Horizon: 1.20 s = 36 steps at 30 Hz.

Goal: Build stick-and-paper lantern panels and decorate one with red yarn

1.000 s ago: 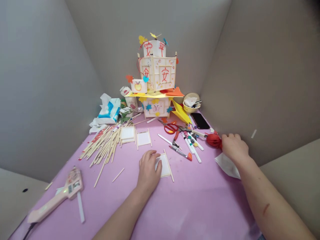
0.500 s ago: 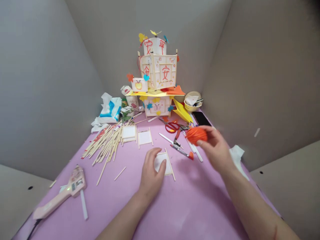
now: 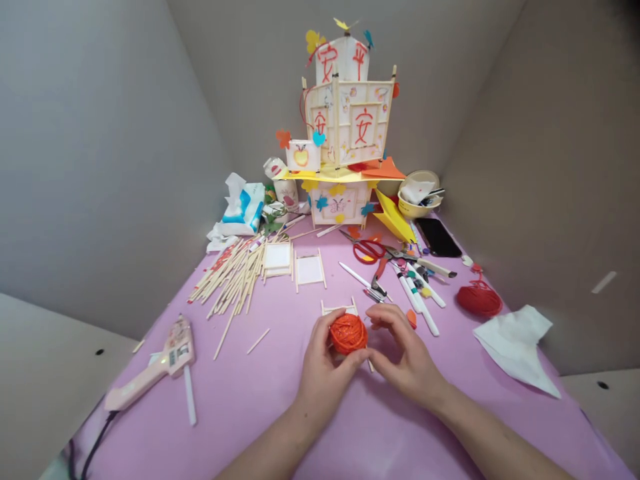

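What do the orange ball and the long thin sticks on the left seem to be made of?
The orange ball looks like soft yarn, from its wound strands. The sticks are probably bare, matte wood or bamboo, given their pale straw colour.

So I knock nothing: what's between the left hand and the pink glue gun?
In the head view, a short wooden stick lies between the left hand and the glue gun, plus a white stick against the gun.
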Tool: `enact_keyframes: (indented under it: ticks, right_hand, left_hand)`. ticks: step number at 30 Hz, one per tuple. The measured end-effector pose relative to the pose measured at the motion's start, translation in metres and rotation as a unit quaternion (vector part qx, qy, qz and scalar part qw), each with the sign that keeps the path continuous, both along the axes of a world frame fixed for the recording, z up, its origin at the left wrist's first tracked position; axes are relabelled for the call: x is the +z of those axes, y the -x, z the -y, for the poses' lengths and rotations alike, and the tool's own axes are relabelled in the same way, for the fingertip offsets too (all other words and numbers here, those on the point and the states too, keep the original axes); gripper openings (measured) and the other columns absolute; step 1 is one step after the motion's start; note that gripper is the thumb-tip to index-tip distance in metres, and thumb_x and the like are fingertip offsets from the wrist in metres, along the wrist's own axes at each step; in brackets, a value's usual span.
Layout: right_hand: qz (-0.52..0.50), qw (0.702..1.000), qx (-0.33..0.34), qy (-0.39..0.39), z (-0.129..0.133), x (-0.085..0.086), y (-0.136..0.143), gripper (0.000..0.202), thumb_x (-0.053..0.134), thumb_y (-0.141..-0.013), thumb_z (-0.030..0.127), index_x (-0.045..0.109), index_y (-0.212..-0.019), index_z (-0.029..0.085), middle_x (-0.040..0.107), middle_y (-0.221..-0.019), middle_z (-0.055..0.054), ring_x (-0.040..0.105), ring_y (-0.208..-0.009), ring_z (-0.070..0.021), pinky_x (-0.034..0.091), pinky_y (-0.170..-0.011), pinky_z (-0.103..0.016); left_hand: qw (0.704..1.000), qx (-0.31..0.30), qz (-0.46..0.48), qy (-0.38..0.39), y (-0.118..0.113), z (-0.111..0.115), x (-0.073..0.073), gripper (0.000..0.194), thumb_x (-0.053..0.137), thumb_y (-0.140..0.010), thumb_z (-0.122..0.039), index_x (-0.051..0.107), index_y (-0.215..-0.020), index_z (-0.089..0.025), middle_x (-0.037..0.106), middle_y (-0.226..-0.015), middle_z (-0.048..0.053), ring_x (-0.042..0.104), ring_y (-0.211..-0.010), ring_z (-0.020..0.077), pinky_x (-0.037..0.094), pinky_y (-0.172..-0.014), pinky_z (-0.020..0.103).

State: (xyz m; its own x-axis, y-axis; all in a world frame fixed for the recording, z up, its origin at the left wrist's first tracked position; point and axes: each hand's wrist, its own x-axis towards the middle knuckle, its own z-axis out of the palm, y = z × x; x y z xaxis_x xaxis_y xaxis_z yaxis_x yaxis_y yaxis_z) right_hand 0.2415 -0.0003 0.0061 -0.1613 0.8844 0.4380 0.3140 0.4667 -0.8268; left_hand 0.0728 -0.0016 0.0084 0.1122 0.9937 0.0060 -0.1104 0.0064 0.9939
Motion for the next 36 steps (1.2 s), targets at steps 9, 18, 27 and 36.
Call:
enact_keyframes:
  ticks: [9, 18, 27, 36]
  right_hand:
    - [0.001, 0.996, -0.003, -0.089, 0.0, -0.004, -0.004, 0.031, 0.054, -0.089, 0.009, 0.063, -0.113, 0.027, 0.058, -0.104, -0.006, 0.058, -0.097, -0.0176, 0.049, -0.084, -0.033]
    - [-0.324, 0.931, 0.018, 0.167, 0.001, 0.009, -0.009, 0.006, 0.057, -0.088, 0.024, 0.058, -0.083, 0.022, 0.062, -0.1, -0.004, 0.057, -0.097, -0.0181, 0.044, -0.086, -0.032]
    - [-0.561, 0.751, 0.06, 0.343, -0.016, 0.015, -0.03, 0.013, 0.065, -0.076, 0.013, 0.059, -0.087, 0.019, 0.045, -0.06, 0.006, 0.034, -0.051, -0.0059, 0.033, -0.052, -0.018]
    - [-0.506, 0.802, 0.024, 0.316, -0.02, 0.017, -0.038, 0.012, 0.068, -0.076, 0.019, 0.062, -0.088, 0.019, 0.044, -0.055, 0.006, 0.031, -0.05, -0.0066, 0.031, -0.051, -0.02]
  left_hand:
    - [0.999, -0.021, 0.009, 0.027, -0.005, 0.006, -0.003, 0.064, 0.076, -0.073, -0.023, 0.043, -0.128, -0.024, 0.057, -0.125, 0.008, 0.059, -0.114, 0.0209, 0.049, -0.096, 0.033]
    - [0.993, -0.116, -0.029, 0.025, -0.009, 0.021, -0.002, 0.066, 0.068, -0.08, -0.026, 0.036, -0.138, -0.023, 0.057, -0.117, 0.009, 0.06, -0.103, 0.0216, 0.048, -0.095, 0.039]
    - [0.952, -0.287, 0.051, 0.097, -0.036, 0.066, -0.015, 0.067, 0.072, -0.073, -0.024, 0.043, -0.132, -0.018, 0.056, -0.109, 0.011, 0.06, -0.092, 0.0198, 0.05, -0.085, 0.036]
    - [0.984, -0.158, -0.05, -0.059, -0.018, 0.053, -0.011, 0.051, 0.068, -0.08, -0.037, 0.049, -0.124, -0.02, 0.06, -0.107, 0.009, 0.06, -0.095, 0.0223, 0.049, -0.088, 0.038]
